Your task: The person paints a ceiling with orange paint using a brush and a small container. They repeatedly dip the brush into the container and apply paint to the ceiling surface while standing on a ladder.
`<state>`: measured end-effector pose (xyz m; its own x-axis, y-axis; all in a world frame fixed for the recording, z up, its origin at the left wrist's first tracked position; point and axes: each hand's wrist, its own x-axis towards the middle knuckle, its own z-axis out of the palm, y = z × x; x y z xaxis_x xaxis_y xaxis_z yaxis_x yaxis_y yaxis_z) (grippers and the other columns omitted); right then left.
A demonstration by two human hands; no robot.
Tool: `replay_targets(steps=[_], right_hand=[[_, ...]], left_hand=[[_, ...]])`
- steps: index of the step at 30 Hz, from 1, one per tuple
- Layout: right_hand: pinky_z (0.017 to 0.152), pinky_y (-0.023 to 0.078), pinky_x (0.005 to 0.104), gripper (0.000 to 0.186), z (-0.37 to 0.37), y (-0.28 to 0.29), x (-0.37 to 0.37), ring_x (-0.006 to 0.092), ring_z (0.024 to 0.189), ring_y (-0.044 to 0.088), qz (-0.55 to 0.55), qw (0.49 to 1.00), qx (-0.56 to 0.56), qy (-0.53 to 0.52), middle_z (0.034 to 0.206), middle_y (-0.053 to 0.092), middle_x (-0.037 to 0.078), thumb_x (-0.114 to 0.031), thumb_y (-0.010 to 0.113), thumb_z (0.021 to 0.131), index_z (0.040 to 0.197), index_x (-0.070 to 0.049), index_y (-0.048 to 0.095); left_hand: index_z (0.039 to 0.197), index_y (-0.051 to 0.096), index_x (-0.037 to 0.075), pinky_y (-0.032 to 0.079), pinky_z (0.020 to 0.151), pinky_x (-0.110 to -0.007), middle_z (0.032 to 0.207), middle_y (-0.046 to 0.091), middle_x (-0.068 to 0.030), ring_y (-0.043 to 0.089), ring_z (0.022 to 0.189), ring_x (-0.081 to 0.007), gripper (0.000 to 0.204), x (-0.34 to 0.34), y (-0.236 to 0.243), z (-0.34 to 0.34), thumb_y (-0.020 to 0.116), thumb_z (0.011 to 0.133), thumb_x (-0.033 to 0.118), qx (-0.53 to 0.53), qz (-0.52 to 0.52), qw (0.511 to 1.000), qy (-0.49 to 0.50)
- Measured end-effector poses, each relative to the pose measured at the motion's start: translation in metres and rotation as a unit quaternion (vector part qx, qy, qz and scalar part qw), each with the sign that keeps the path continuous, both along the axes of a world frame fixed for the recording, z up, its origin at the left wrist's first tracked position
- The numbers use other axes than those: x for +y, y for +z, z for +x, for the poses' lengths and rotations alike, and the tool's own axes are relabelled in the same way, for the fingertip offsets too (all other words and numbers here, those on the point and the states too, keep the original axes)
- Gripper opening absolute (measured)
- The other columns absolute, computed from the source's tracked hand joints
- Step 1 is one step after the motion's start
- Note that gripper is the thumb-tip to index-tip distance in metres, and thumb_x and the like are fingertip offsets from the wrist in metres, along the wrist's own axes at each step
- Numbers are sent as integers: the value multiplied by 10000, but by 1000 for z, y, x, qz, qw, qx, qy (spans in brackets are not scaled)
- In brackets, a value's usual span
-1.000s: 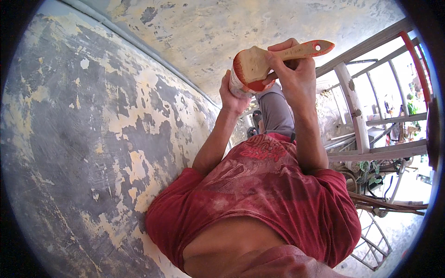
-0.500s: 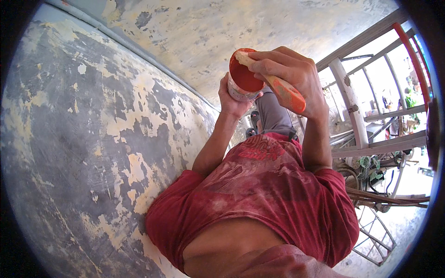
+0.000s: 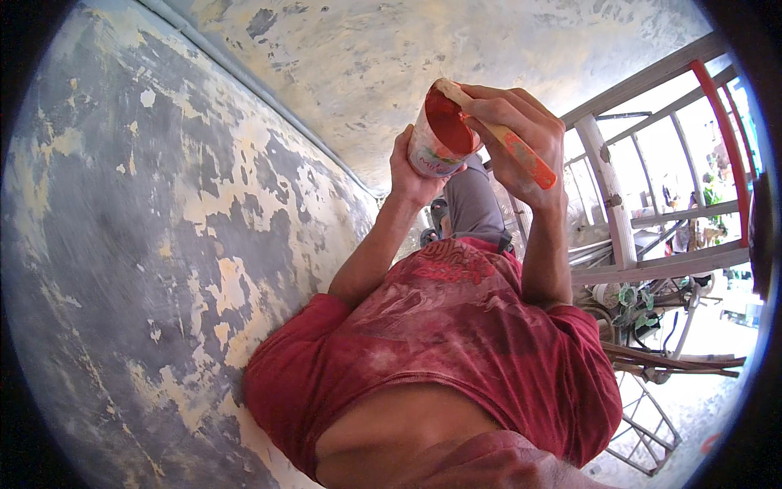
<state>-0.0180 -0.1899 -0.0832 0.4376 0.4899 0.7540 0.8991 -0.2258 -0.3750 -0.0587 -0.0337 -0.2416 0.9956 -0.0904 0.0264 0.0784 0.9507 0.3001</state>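
Observation:
My left hand [image 3: 414, 175] is wrapped round a white printed plastic cup [image 3: 430, 159], tilted so its mouth faces right. Red paint [image 3: 450, 122] coats the inside of the cup. With its fingers closed, my right hand [image 3: 525, 134] grips a flat-handled paintbrush [image 3: 521, 151] smeared with orange-red. The brush's pale end rests at or just above the cup's far rim, and its orange end points down toward my right wrist. Part of the brush is hidden behind my fingers.
A patchy grey and cream wall [image 3: 163, 244] stands close on my left, and a similar mottled surface [image 3: 342, 57] spans the top. At right are a wooden-barred frame [image 3: 607, 191], a red bar [image 3: 733, 147], a leafy plant [image 3: 635, 301] and several thin poles [image 3: 676, 359].
The cup has shifted slightly right and tipped, showing more of its printed side. The brush's pale end has moved from over the mouth to the far rim.

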Motion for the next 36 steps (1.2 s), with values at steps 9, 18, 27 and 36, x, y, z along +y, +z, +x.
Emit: replay_targets(steps=[9, 18, 27, 36], right_hand=[[697, 556, 332, 265, -1, 1, 5, 247, 865, 682, 23, 1000, -4, -7, 1012, 714, 72, -38, 704, 699, 958, -93, 692], [670, 550, 315, 182, 1, 3, 14, 231, 821, 684, 69, 997, 2, -19, 976, 715, 80, -13, 715, 758, 931, -66, 698], [568, 491, 247, 80, -2, 4, 27, 147, 780, 637, 194, 890, 407, 63, 902, 656, 97, -37, 675, 846, 883, 33, 666], [531, 499, 258, 134, 27, -10, 46, 138, 699, 614, 380, 738, 543, 126, 845, 618, 65, -133, 630, 900, 962, -21, 592]], left_hand=[[1281, 526, 184, 515, 740, -497, 1226, 590, -73, 583, 1085, -278, 537, -2, 14, -2, 359, 936, 559, 40, 38, 998, 25], [1363, 484, 126, 500, 879, -525, 1317, 551, -127, 542, 1191, -309, 602, 7, 16, 2, 401, 940, 546, 53, 24, 998, 28], [1373, 461, 138, 523, 785, -507, 1321, 535, -116, 554, 1138, -315, 683, 20, 10, 7, 389, 911, 636, 52, 5, 996, 75], [1320, 510, 147, 498, 779, -454, 1237, 581, -117, 576, 1060, -287, 617, 40, 18, 9, 363, 941, 611, 79, 9, 991, 107]])
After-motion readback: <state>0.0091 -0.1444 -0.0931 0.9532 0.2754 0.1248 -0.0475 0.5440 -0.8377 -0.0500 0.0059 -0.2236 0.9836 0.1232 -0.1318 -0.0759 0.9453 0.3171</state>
